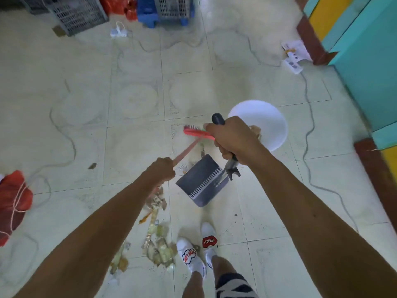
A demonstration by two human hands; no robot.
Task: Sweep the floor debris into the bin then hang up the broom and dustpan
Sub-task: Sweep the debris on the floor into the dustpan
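My left hand (161, 170) is closed around the pink handle of a broom (196, 133), whose red head rests on the tiled floor ahead of me. My right hand (231, 140) grips the dark upright handle of a grey dustpan (198, 179), which hangs tilted just above the floor between my arms. A white round bin (269, 123) stands right behind my right hand, partly hidden by it. A trail of brown and yellow debris (156, 241) lies on the tiles under my left forearm, left of my white shoes (197, 252).
A red mesh bag (12, 203) lies at the left edge. Grey crates (79, 14) and a blue stool (148, 11) stand at the back. Thin cables (309, 130) snake over the floor. A teal and yellow cabinet (369, 67) borders the right side, with papers (294, 54) beside it.
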